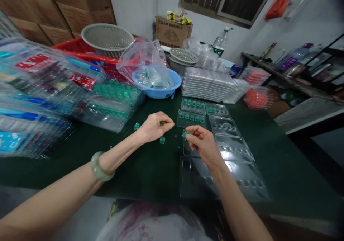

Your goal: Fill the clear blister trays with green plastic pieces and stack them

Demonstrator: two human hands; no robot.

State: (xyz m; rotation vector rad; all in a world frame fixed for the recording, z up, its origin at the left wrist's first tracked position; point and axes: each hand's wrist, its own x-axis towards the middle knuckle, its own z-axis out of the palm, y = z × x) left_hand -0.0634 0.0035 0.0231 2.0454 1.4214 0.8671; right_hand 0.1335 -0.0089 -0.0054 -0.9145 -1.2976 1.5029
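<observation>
My right hand (200, 140) pinches a small translucent green plastic piece (184, 134) between thumb and fingertips, above a clear plastic tray (188, 149). My left hand (157, 127), with a jade-coloured bangle on the wrist, is closed in a pinch. A glint of green shows between its fingers, but what it grips is mostly hidden. Near it on the dark green table lie loose green pieces, one (162, 140) just below the fingers and another (137, 126) beside the wrist. Beyond my right hand, two trays hold rows of green pieces (192, 117); a third (215, 110) is partly filled.
Clear packs (118, 108) are piled at left. Behind stand a blue basin (158, 92) with plastic bags, a red basket (107, 67), grey colanders (107, 36) and a stack of clear trays (206, 85). More clear trays (233, 147) lie at right.
</observation>
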